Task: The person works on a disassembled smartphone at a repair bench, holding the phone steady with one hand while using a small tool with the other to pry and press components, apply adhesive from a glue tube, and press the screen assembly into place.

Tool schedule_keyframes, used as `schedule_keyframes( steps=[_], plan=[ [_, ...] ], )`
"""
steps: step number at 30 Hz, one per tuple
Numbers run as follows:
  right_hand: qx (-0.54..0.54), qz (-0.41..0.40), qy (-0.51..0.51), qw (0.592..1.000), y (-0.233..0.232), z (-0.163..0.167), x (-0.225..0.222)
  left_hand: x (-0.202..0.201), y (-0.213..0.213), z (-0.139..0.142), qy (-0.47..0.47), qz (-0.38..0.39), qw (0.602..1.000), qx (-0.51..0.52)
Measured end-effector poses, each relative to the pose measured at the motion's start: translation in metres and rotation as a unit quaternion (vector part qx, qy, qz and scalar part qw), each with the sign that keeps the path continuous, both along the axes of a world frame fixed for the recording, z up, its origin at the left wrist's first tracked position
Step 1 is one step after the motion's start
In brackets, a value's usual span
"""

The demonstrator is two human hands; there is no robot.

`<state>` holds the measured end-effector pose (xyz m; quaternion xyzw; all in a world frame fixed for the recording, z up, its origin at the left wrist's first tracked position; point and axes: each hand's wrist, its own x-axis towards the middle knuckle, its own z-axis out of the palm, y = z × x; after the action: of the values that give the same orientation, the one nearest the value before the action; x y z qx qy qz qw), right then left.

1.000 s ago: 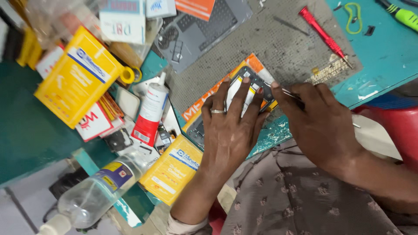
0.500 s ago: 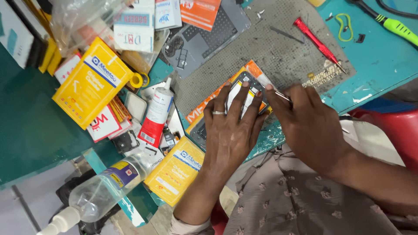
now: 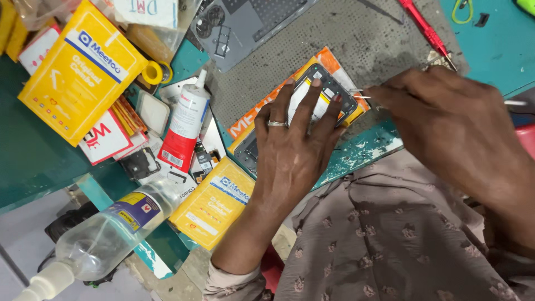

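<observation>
1. Left hand (image 3: 292, 150): flat and spread, palm down, fingers fanned out over an opened phone (image 3: 323, 100); ring on one finger. It pins the phone down and grips nothing.
2. Right hand (image 3: 451, 122): fingers pinched narrow on a thin metal tool (image 3: 356, 96), likely tweezers or a pick; the tip sits at the phone's upper right edge. The hand is a bit blurred, so the exact grip is hard to tell.
3. Phone: back off, innards and yellow-labelled battery exposed. It lies tilted on an orange printed card (image 3: 262, 117), on the grey perforated mat (image 3: 356, 39), near the bench's front edge.
4. Handling, as a judgement: light, stiff, thin slab; open parts are fragile. Best held by the frame edges or pressed flat as now, not on the board or battery. Could slide on the glossy card.
5. Just left of the hand: white and red glue tube (image 3: 186, 125), small yellow box (image 3: 214, 200), clear plastic bottle (image 3: 106, 228).
6. Further left: big yellow box (image 3: 78, 72), yellow tape roll (image 3: 151, 72).
7. Top right, well apart: red screwdriver (image 3: 426, 30) on the mat edge, teal bench top (image 3: 496, 50).
</observation>
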<state>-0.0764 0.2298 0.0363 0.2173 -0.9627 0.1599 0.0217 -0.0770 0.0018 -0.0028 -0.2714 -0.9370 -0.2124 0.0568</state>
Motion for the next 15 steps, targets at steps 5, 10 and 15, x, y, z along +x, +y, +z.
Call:
schedule_keyframes(
  steps=[5,10,15],
  plan=[
    [0.148,0.06,0.086,0.983,0.012,-0.011,0.001,0.003,0.0,-0.003,-0.001,0.003,1.0,-0.001],
    [0.175,0.076,0.106,0.976,0.007,-0.005,0.0,0.002,0.0,-0.001,-0.002,0.001,1.0,-0.007],
    [0.273,0.074,0.154,0.947,0.0,0.006,0.005,0.002,0.0,-0.002,-0.002,-0.001,1.0,-0.011]
  ],
)
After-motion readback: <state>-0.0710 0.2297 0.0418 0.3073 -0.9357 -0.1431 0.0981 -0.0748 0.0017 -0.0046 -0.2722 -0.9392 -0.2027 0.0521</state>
